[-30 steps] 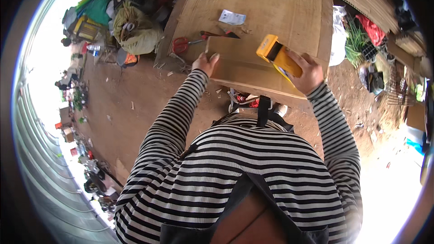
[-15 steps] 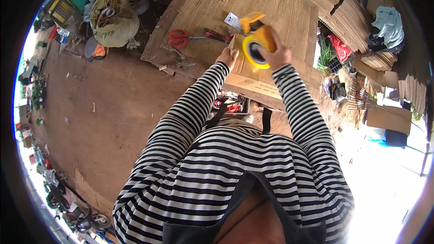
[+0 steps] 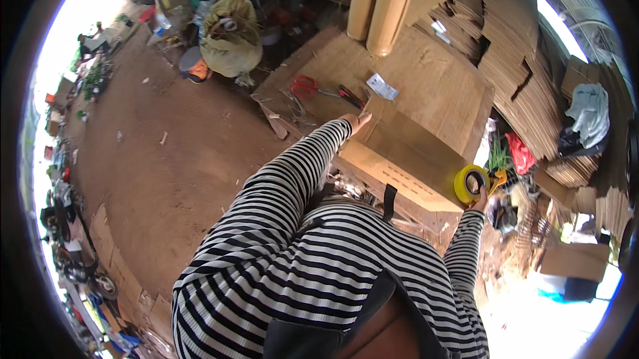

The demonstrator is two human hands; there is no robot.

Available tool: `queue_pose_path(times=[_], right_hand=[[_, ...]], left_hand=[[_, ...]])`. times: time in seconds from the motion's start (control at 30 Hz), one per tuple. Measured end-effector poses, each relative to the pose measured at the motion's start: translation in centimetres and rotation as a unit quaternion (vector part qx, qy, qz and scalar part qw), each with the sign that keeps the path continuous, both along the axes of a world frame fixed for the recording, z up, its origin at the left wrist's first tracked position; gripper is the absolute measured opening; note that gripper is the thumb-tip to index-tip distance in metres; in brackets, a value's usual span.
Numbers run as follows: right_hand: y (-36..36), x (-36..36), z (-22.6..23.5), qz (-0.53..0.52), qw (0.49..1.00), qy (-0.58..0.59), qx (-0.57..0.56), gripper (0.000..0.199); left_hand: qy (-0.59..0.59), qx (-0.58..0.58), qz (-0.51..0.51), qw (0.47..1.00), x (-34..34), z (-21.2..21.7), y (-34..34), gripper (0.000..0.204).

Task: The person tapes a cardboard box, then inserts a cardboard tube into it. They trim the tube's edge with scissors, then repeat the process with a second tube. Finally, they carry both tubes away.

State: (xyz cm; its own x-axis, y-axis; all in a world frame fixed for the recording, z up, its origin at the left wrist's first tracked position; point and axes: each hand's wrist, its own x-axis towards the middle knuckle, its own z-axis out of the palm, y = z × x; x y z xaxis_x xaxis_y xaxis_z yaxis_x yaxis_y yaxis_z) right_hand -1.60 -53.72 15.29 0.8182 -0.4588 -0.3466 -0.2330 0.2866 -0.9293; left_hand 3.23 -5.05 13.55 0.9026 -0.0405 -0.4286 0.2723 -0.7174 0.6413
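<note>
– Since the earlier frame, what has moved?
– Chiefly the right hand (image 3: pixel 478 203): it was up over the cardboard carton (image 3: pixel 411 144), toward the left end, and now it is at the carton's right end, with the yellow tape dispenser (image 3: pixel 460 190).
– And the carton itself, how does it lie?
– Along the near edge of the wooden table (image 3: pixel 460 69), in front of the person, its long axis slanting from far left to near right.
– Which hand is nearer to it?
– Neither by much; they sit at opposite ends. The left hand (image 3: pixel 359 121) touches the left end, thumb toward the top edge.
– Are those left fingers closed?
– Cannot tell; the carton's end hides most of them.
– And the right?
– Wrapped around the dispenser, though the roll covers part of the grip. The roll is right by the carton's near right corner; contact is unclear.
– What lies farther out?
– Just beyond the carton's left end, a paper slip (image 3: pixel 382 86) and a red-and-black cutter (image 3: pixel 351 97); left of those, red-handled scissors (image 3: pixel 305 87). On the carton's far side stand tall cardboard rolls (image 3: pixel 393 9).
</note>
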Motion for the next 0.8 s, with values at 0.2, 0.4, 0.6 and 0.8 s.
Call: queue_pose_path(times=[0.2,0.4,0.6,0.8], right_hand=[[-0.6,-0.5,0.5,0.043,0.994,-0.093,0.03,0.039],[4.9,1.7,4.7,0.083,0.874,-0.277,0.391,0.059],[9.2,5.1,4.7,0.108,0.849,-0.297,0.423,0.058],[15.9,4.3,-1.2,0.141,0.878,-0.262,0.374,0.055]], left_hand=[[-0.066,-0.177,0.126,0.974,-2.6,-3.4,2.0,0.076],[-0.236,-0.612,0.365,0.661,-12.5,8.3,8.7,0.059],[-0.208,-0.641,0.366,0.642,-18.8,14.9,15.2,0.069],[-0.169,-0.577,0.294,0.743,-20.8,7.3,24.8,0.071]])
